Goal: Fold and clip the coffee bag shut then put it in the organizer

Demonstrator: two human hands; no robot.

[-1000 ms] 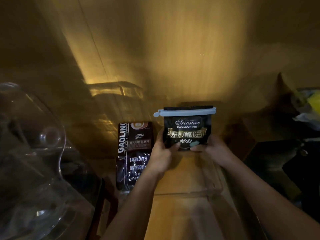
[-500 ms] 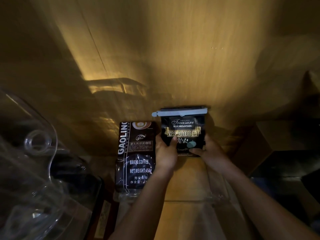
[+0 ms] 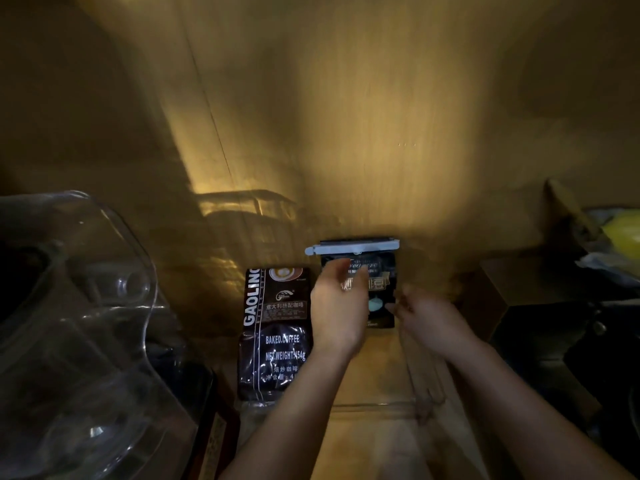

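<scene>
A black coffee bag [image 3: 381, 289] with gold lettering stands upright at the back of a clear plastic organizer [image 3: 374, 407], against the wooden wall. A pale blue clip [image 3: 353, 248] runs across its folded top. My left hand [image 3: 341, 306] hovers in front of the bag's left half, fingers apart and blurred, holding nothing. My right hand [image 3: 429, 318] is just right of the bag, fingers loose, also off it.
A second dark coffee bag [image 3: 275, 327] marked GAOLIN stands to the left of the first one. A large clear plastic container [image 3: 79, 323] fills the lower left. Dark boxes [image 3: 540, 306] and a yellow object [image 3: 623, 230] sit at the right.
Both hands held the clipped bag and set it at the back of the organizer. Now both have let go and drawn slightly back.
</scene>
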